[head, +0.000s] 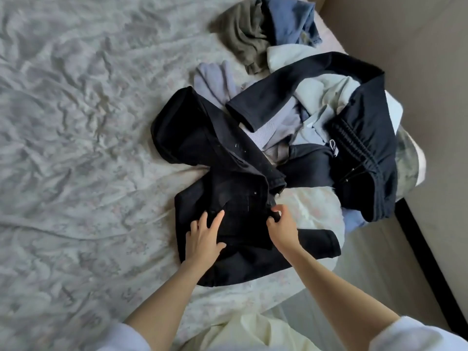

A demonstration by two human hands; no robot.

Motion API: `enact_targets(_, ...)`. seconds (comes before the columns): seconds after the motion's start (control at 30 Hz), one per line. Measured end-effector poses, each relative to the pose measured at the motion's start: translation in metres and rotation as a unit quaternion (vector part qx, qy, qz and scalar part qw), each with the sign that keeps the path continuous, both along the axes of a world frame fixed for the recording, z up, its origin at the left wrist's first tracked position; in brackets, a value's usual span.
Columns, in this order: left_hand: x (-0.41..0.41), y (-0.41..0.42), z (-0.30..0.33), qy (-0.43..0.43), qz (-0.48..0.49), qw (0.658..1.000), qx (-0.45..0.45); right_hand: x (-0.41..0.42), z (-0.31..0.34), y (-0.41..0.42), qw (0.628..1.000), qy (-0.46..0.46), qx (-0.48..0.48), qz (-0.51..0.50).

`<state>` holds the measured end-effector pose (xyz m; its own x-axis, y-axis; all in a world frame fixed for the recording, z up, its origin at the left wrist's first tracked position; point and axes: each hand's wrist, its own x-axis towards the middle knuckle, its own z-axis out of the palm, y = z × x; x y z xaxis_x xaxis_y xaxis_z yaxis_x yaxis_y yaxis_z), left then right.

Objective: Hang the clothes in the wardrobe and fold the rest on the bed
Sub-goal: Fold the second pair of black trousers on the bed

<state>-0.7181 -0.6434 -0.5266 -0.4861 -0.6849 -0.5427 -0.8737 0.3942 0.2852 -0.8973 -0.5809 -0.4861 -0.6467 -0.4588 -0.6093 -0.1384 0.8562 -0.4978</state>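
A pair of black jeans (228, 178) lies crumpled on the bed (76, 148), waist end nearest me. My left hand (203, 236) rests flat on the waist area with fingers spread. My right hand (281, 224) pinches the jeans' fabric near the fly, fingers curled. Behind the jeans sits a heap of clothes: navy drawstring trousers (354, 138), pale blue and white garments (316, 97), an olive top (243, 39) and a blue denim piece (288, 19).
The bed's wrinkled floral sheet stretches wide to the left. The bed's right edge drops to a beige floor (417, 72) with a dark bed frame strip (425, 254). A pale cloth (266, 333) lies at the bottom by my body.
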Motion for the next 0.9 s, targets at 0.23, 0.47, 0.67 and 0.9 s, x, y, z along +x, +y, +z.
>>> enact_targets(0.23,-0.001,-0.030,0.044,0.223,0.240,0.940,0.095,-0.009,0.053,-0.034,0.990,-0.040,-0.133,-0.036)
enact_targets(0.47,-0.025,-0.102,0.161,0.394,0.379,0.830,0.105,-0.035,0.167,-0.075,0.953,-0.126,-0.275,0.003)
enact_targets(0.67,-0.043,-0.119,0.257,0.505,0.379,0.763,0.138,-0.035,0.227,-0.043,0.933,0.022,-0.227,0.277)
enact_targets(0.9,-0.065,-0.061,0.349,0.505,0.306,0.793,0.153,-0.014,0.255,0.032,0.919,0.182,-0.167,0.306)
